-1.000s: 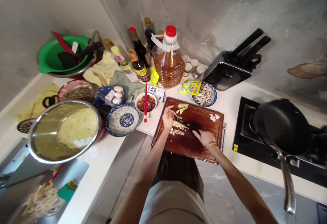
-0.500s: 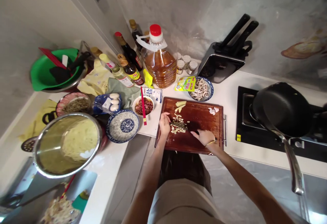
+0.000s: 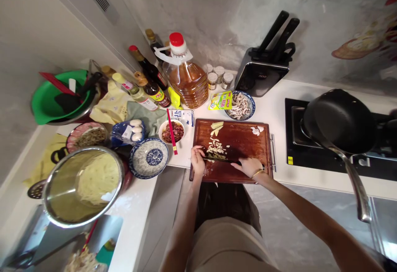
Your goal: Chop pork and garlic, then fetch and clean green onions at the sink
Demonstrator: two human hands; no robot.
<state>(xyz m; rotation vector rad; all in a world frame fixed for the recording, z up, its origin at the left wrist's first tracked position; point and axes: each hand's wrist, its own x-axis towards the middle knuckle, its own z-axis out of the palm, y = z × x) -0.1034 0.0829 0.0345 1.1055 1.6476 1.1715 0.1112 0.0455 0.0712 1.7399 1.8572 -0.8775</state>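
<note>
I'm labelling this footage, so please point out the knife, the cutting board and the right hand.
Knife (image 3: 219, 160): head view, on the blade.
Cutting board (image 3: 243, 139): head view, bare surface.
Right hand (image 3: 250, 167): head view, back of the hand.

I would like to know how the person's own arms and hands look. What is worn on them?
The left hand and right hand wear no gloves. The right arm has a thin, gold-coloured bracelet at the wrist; the left arm shows none. No sleeve is visible on either.
</note>
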